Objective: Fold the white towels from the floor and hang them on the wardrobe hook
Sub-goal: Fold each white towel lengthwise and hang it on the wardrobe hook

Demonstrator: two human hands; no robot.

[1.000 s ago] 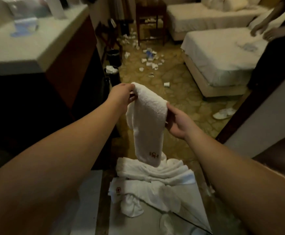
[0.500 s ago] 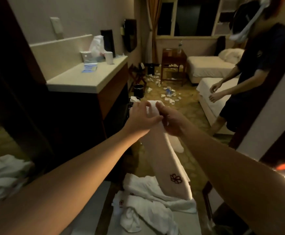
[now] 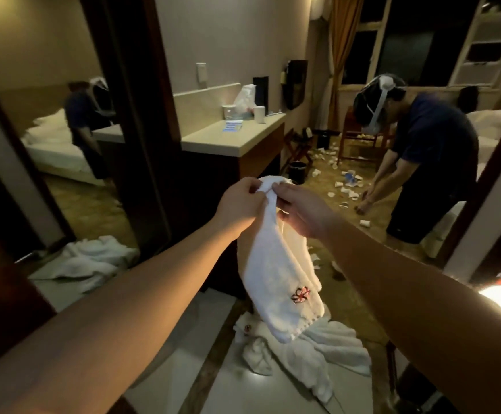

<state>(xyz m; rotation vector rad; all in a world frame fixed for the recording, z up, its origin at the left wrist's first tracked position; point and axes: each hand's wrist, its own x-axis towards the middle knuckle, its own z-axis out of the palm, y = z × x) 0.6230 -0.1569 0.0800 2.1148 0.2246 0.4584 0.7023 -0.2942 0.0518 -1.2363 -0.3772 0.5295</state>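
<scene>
Both arms outstretched, left hand point(image 3: 240, 201) and right hand point(image 3: 303, 210) together, fingers pinched.

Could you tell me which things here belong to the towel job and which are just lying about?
Belonging to the job:
- folded white towel, pinched at its top by left hand and right hand
- white towels on the floor

Just lying about:
- paper cups scattered on the carpet
- black bin
- counter with its cup

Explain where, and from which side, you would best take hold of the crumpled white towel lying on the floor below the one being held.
Probably grip the raised fold at the near end of the pile of towels on the floor, coming from above. It lies loosely bunched on the flat floor, so its humps stand up to pinch. Both the left hand and right hand hold the hanging towel now.
</scene>
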